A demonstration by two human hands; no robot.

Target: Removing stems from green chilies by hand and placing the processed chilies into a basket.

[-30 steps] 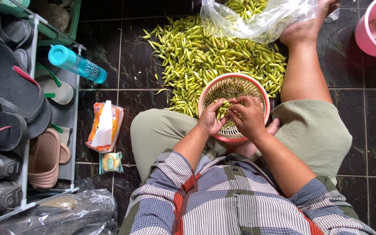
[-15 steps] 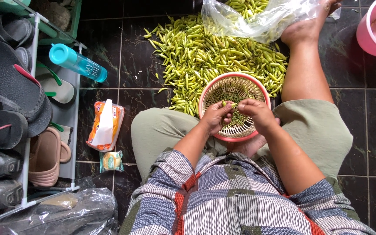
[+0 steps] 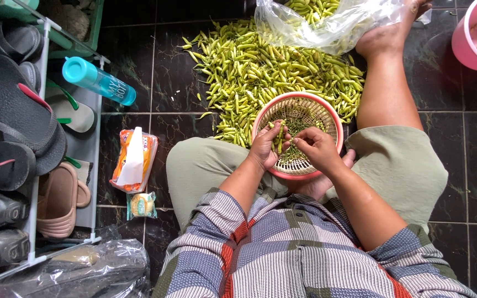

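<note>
A short-sleeved shirt of woven fabric, striped in grey, white and dark blue with orange-red bands (image 3: 299, 248), is worn; its sleeves end well behind the left hand (image 3: 266, 146) and the right hand (image 3: 318, 149). Loose olive-green shorts (image 3: 398, 165) are worn below. Forearms, hands and feet are left bare.

Around the round pink plastic basket (image 3: 327, 110), room is tight: the heap of green chillies (image 3: 249, 72) touches its far and left rim, a bare leg (image 3: 385, 94) blocks its right, and the lap closes its near side. Dark tiled floor (image 3: 128, 60) left of the heap lies open up to the turquoise-capped blue bottle (image 3: 97, 80) and tissue pack (image 3: 133, 160)
</note>
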